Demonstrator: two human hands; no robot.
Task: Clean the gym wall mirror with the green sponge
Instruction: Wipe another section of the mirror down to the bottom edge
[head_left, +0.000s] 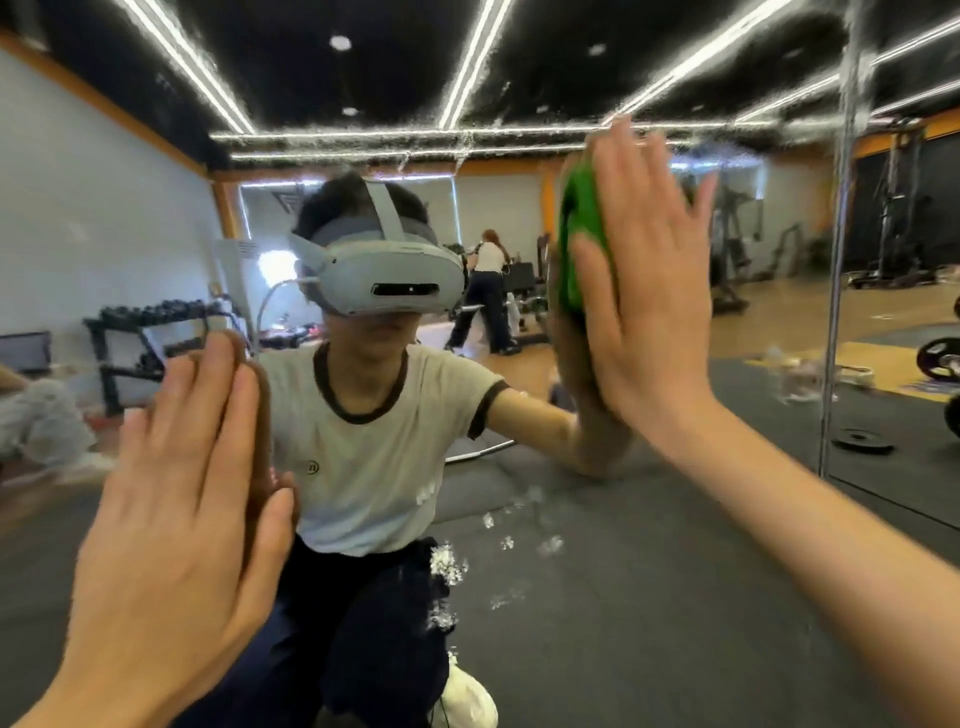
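Left hand (176, 499): nearest, fingers together, palm flat against the gym wall mirror (675, 545), holding nothing. Right hand (641, 291): grip spread flat, pressing the green sponge (582, 234) to the glass, upper right. Foam flecks (447, 564): lower centre, unwiped. Risk: the flat, unclasped hold probably lets the sponge slip; the bracing palm may smudge the glass.

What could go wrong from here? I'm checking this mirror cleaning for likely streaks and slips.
1. The left hand lies flat on the mirror with no cloth, so it may leave prints.
2. The right hand only presses the sponge with an open palm; it could slip out and drop.
3. Foam clings lower down while the sponge works higher, so it may run or dry into streaks.
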